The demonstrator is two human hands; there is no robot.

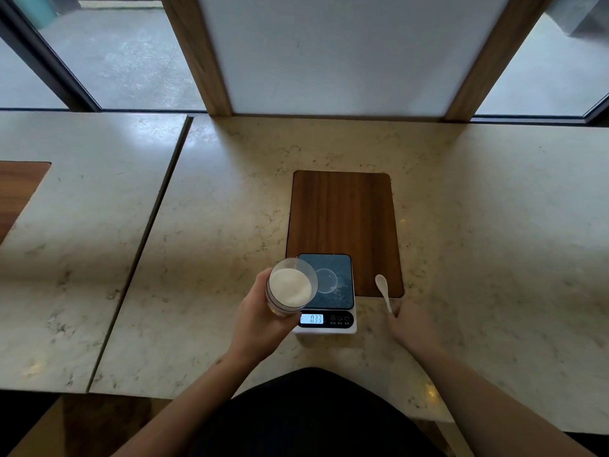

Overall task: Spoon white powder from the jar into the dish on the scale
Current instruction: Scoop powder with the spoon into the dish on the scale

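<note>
My left hand (260,321) grips a clear open jar (291,286) of white powder, held just left of the scale and overlapping its left edge. The scale (342,321) is white with a dark glass top and a lit display reading 0.33. A small clear round dish (327,281) sits in the middle of its top. My right hand (412,324) rests on the counter right of the scale, fingers pinching the handle end of a white spoon (383,286). The spoon's bowl points away from me, over the wooden inlay, with nothing in it.
The scale stands at the near edge of a dark wooden inlay (342,212) set in a pale marble counter (211,225). A seam (145,245) splits the counter on the left, with another wooden inlay (16,192) far left. A white panel and windows stand behind.
</note>
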